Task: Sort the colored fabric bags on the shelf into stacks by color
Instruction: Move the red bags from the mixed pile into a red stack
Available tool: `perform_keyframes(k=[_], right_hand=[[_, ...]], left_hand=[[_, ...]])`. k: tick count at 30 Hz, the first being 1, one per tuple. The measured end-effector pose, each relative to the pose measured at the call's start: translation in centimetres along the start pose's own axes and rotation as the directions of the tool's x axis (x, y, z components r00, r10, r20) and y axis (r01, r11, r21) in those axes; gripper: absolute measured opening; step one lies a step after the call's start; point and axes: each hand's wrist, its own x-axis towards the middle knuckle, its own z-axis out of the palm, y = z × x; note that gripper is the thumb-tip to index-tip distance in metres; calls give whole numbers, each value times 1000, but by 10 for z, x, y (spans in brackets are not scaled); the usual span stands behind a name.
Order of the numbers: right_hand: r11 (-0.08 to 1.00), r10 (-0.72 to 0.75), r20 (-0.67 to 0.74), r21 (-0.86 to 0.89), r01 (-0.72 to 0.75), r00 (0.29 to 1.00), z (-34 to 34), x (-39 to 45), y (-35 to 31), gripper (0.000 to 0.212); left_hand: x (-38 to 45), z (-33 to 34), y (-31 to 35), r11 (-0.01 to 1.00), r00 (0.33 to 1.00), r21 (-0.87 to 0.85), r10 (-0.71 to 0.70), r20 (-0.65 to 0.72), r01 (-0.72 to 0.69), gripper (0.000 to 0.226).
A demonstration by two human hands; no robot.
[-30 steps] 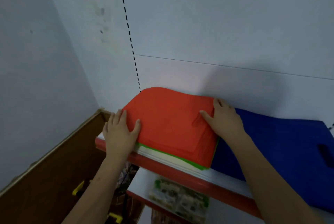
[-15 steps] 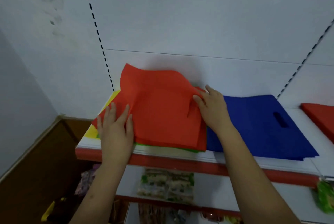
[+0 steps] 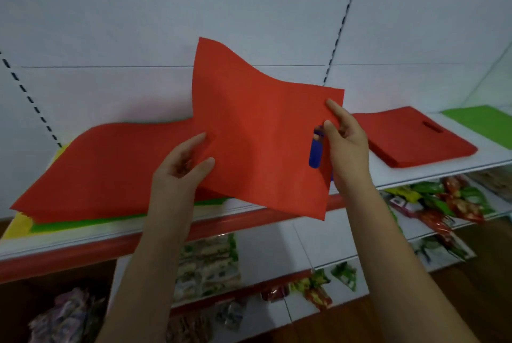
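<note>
A bag (image 3: 257, 143) is held up in front of the shelf (image 3: 415, 173), between the left hand (image 3: 181, 169) and the right hand (image 3: 346, 143). To the left, a mixed pile of bags (image 3: 105, 165) lies on the shelf. To the right lies a neat stack (image 3: 415, 137), and another bag (image 3: 482, 123) lies farther right. Below, snack packets (image 3: 443, 204) sit on lower shelves.

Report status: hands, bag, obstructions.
Left hand and right hand pinch lifted red bag. Red stack lies right. Path looks unobstructed.
</note>
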Motion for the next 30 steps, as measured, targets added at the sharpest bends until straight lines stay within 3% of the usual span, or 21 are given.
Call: perform_keyframes(k=[4, 8, 15, 22, 25, 30], right_hand=[[999, 6, -94, -38, -10, 996, -75, 30, 10, 39], [995, 5, -157, -99, -20, 988, -158, 79, 32, 38], [952, -1, -171, -302, -52, 985, -299, 178, 68, 39], [869, -2, -88, -493, -42, 996, -383, 274, 101, 40], [790, -9, 5, -612, 11, 1000, -393, 308, 119, 46], [744, 103, 111, -668, -3, 988, -398, 342, 150, 54]], left_hand=[[-2, 62, -13, 989, 999, 145, -7, 49, -1, 32], [4, 141, -31, 942, 993, 321, 73, 95, -100, 32], [11, 308, -82, 840, 976, 505, 118, 182, -196, 34], [22, 417, -139, 748, 992, 654, 49, 118, -115, 34], [26, 439, -160, 675, 993, 729, 48, 105, -110, 35], [31, 458, -183, 556, 994, 825, 82, 65, -100, 36]])
